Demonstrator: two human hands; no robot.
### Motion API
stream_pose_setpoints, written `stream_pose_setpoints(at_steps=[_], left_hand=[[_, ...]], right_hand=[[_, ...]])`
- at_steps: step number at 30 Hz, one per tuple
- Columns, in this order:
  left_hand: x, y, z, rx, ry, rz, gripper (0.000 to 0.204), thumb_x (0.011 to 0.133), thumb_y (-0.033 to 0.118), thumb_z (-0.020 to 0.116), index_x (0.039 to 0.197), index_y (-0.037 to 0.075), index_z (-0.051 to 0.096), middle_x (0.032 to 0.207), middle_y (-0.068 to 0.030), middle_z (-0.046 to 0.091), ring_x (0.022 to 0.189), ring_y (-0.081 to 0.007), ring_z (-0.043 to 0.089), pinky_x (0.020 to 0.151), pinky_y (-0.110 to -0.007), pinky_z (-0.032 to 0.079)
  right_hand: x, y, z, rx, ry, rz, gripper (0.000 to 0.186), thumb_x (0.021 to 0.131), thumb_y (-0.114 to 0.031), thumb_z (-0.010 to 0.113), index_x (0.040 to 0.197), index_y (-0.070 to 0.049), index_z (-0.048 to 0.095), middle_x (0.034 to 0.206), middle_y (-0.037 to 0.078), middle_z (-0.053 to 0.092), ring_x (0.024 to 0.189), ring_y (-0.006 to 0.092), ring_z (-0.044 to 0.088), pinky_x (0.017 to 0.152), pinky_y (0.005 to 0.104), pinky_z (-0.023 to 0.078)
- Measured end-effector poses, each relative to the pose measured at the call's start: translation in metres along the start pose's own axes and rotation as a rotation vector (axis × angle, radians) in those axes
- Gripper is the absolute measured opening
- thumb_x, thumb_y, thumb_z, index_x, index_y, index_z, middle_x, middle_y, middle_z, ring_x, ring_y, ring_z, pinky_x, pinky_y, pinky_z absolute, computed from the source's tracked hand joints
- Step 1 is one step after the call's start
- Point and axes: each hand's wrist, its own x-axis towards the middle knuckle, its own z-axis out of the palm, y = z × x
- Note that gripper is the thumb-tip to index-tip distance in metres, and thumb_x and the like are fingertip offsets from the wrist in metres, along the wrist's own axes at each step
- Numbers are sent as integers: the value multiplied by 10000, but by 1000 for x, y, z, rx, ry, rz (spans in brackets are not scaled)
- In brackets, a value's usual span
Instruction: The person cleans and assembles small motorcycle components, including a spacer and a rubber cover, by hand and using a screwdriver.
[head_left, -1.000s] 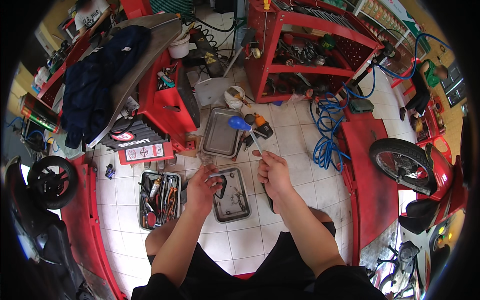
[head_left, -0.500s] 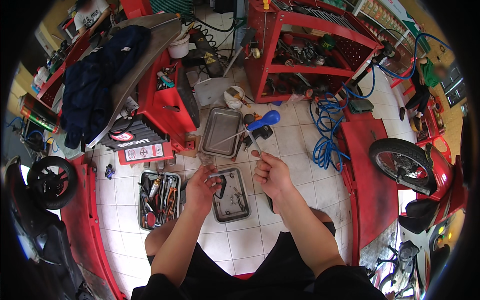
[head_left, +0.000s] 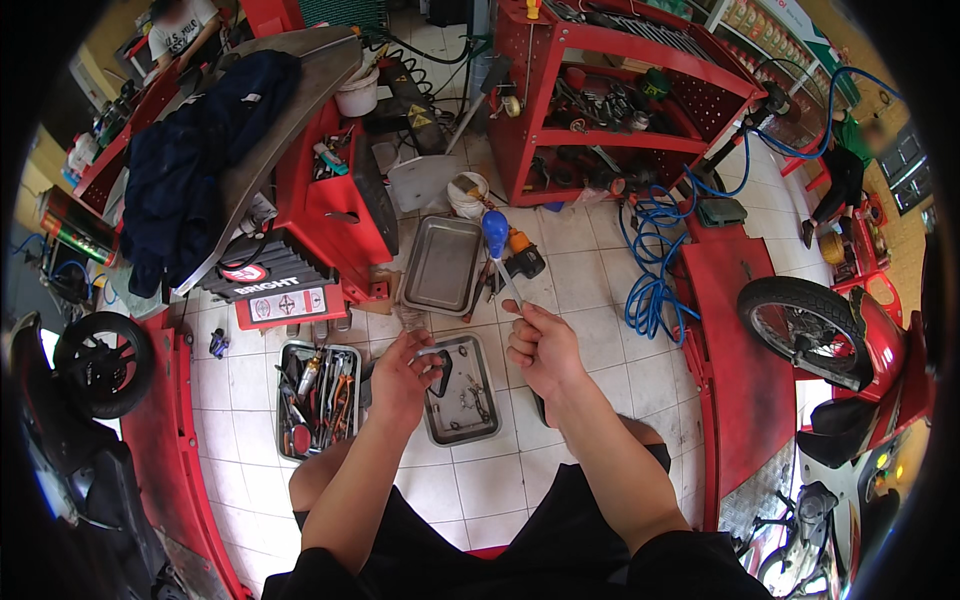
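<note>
Low in front of me, my right hand (head_left: 541, 346) is closed around the near end of a slim metal bar (head_left: 508, 288). At the bar's far end a bulbous blue handle (head_left: 494, 230) points away from me; how the two join is too small to tell. My left hand (head_left: 404, 372) has its fingers curled together, and a pale curved piece shows at its fingertips, its kind unclear. Beneath the hands lies a grey metal tray (head_left: 462, 434) with small metal parts and a black piece in it. Another grey tray (head_left: 442, 262) rests on the floor just beyond.
A tray of hand tools (head_left: 320, 400) stands left of my left forearm. Red tool cabinet (head_left: 340, 195) and red shelf (head_left: 600, 135) rise ahead. A coiled blue hose (head_left: 655, 265) lies right, by a red lift platform (head_left: 740, 350). An orange-and-black power tool (head_left: 522, 258) sits beyond my right hand.
The blue handle has swung from pointing right to pointing away from me. The thin rod seen stretching left from it no longer shows. Both hands stay in place; a background person's leg has shifted.
</note>
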Motion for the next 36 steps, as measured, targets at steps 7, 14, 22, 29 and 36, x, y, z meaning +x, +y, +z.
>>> stream_pose_setpoints(at_steps=[7, 14, 22, 29, 36], left_hand=[[0, 0, -1, -2, -9, 5, 303, 950, 326, 506, 1072, 59, 580, 995, -40, 590, 832, -181, 580, 757, -337, 457], [1, 1, -2, -6, -9, -10, 278, 929, 300, 534, 1071, 67, 587, 999, -38, 592, 827, -176, 585, 754, -336, 461], [-1, 2, -1, -12, -24, -17, 267, 921, 291, 544, 1063, 70, 592, 997, -35, 593, 828, -171, 587, 763, -333, 459], [1, 1, -3, -15, -42, -24, 267, 914, 284, 548, 1065, 69, 589, 1001, -36, 594, 834, -172, 587, 769, -336, 461], [0, 1, -3, -14, -45, -24, 269, 908, 278, 551, 1068, 65, 586, 1005, -38, 594, 836, -174, 588, 766, -333, 463]], right_hand=[[0, 2, 0, -23, 6, -13, 252, 991, -176, 439, 1111, 26, 531, 579, -76, 263, 485, 55, 230, 463, 229, 230], [0, 2, 1, -16, 34, -29, 257, 987, -171, 444, 1109, 35, 537, 580, -75, 260, 482, 54, 231, 459, 229, 229], [0, 2, 2, -32, 46, -46, 273, 990, -169, 443, 1127, 46, 541, 581, -73, 259, 485, 51, 229, 457, 229, 231], [-2, 3, 3, -46, 45, -54, 269, 987, -168, 448, 1123, 43, 544, 584, -73, 261, 487, 51, 231, 459, 228, 232], [0, 4, 2, -48, 50, -58, 261, 983, -157, 445, 1122, 39, 548, 587, -70, 269, 487, 52, 235, 458, 228, 234]])
